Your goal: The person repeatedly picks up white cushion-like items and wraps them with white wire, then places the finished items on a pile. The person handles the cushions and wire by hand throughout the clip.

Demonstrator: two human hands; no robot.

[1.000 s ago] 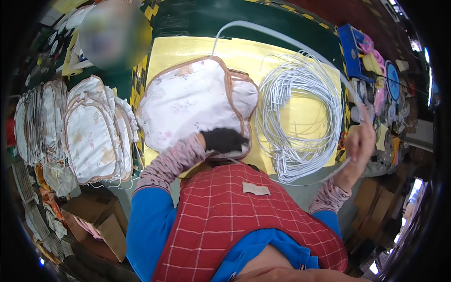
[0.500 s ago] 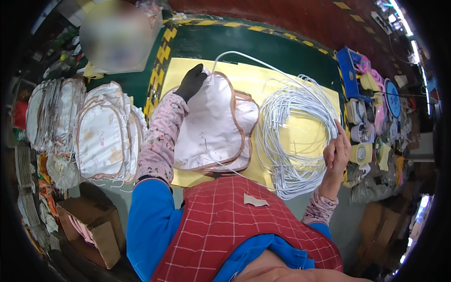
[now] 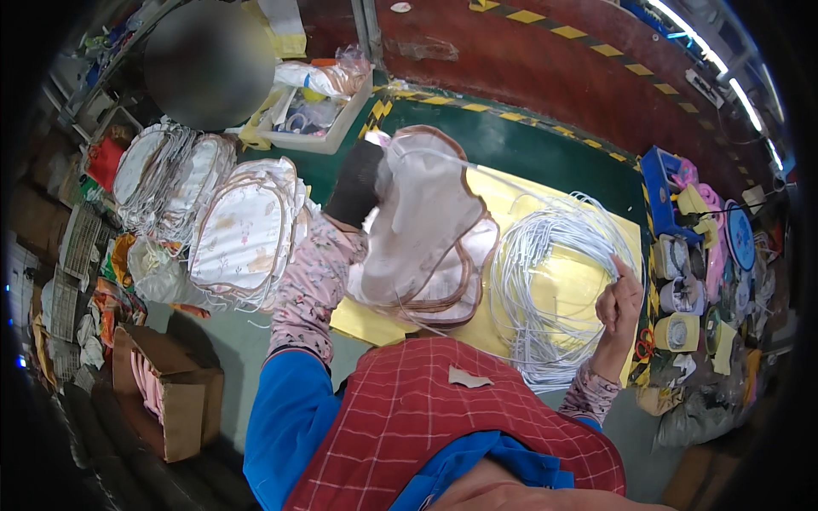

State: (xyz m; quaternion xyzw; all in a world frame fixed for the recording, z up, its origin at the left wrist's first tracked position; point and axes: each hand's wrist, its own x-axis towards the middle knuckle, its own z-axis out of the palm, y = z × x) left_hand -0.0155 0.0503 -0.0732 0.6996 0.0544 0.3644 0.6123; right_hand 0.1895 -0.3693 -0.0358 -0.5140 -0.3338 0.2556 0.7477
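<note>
Fabric panel raised in the gloved left hand, white cord arcing to the bare right

A white fabric panel with a scalloped outline and brown binding (image 3: 417, 226) stands tilted up just left of the frame's centre. The left hand, in a black knitted glove (image 3: 356, 186), is closed on its upper left edge; the fingertips are blurred. A thin, glossy white cord (image 3: 503, 176) arches from near the panel's top toward the right of the frame, reaching the bare right hand (image 3: 619, 302). That hand's fingers are partly curled beside the cord's far end; whether they grip it, I cannot tell.

Under the raised panel lie more brown-edged panels (image 3: 481, 247). Right of centre, a large loose coil of white cords (image 3: 514, 281) rests on a yellow sheet (image 3: 373, 328), which covers part of a dark green tabletop (image 3: 503, 138) bordered by black-and-yellow striped tape (image 3: 511, 117).

At the left of the frame, a pile of printed white panels (image 3: 243, 230) sits near the left sleeve, with tighter bundles beyond it. A pale plastic crate (image 3: 319, 140) stands at the upper left, and an open brown cardboard box (image 3: 192, 417) at the lower left. Along the right side are a blue plastic bin (image 3: 667, 192), a round blue disc (image 3: 740, 234) and red-handled scissors (image 3: 645, 343).
</note>
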